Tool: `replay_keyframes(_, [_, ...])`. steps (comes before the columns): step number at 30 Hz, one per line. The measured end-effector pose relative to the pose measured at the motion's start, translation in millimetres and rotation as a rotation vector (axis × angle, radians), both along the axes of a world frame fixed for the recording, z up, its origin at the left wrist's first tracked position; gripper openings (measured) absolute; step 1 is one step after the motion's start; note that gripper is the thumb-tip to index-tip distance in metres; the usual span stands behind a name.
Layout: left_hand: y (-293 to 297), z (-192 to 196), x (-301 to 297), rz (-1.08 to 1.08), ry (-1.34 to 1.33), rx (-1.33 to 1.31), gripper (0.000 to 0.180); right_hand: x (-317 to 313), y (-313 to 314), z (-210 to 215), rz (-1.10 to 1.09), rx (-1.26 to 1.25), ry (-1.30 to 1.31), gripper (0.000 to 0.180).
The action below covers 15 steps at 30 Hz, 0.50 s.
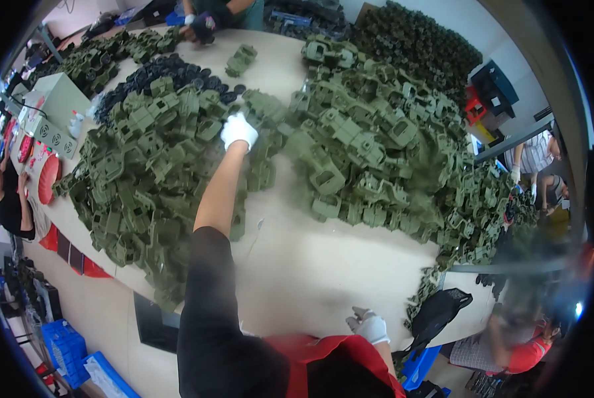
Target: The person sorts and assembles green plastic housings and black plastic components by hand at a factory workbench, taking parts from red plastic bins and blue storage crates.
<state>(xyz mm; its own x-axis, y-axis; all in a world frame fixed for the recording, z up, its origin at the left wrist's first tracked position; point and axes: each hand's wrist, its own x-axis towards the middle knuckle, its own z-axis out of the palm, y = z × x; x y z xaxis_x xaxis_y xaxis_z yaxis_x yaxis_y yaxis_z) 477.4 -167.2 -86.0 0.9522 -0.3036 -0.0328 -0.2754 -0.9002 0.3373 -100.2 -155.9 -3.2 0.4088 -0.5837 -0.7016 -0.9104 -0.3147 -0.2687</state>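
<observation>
My left hand, in a white glove, is stretched far out over the table at the inner edge of a large heap of olive-green plastic toy vehicle bodies. Its fingers look curled in among the green pieces; what they grip is hidden. Close to my body, by the table's near edge, my gloved right hand has its fingers bent together. A small grey-green bit shows at its fingertips, too unclear to name. A second big heap of green vehicle bodies spreads across the right side.
Black wheels lie piled behind the left heap. Beyond stands a co-worker's hand. A black bag sits at the right table edge, near another person. A grey fan box and red tray stand left.
</observation>
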Motion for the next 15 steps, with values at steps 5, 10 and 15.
replay_keyframes(5, [15, 14, -16, -0.208, 0.03, 0.204, 0.064, 9, 3, -2, 0.168, -0.01, 0.061, 0.049])
replay_keyframes(10, [39, 25, -19, -0.181, 0.241, 0.256, 0.075, 0, 18, 2, 0.178, -0.011, 0.003, 0.05])
replay_keyframes(15, [71, 34, -11, 0.043, 0.043, -0.139, 0.025, -14, 14, -1, 0.286, -0.077, -0.002, 0.047])
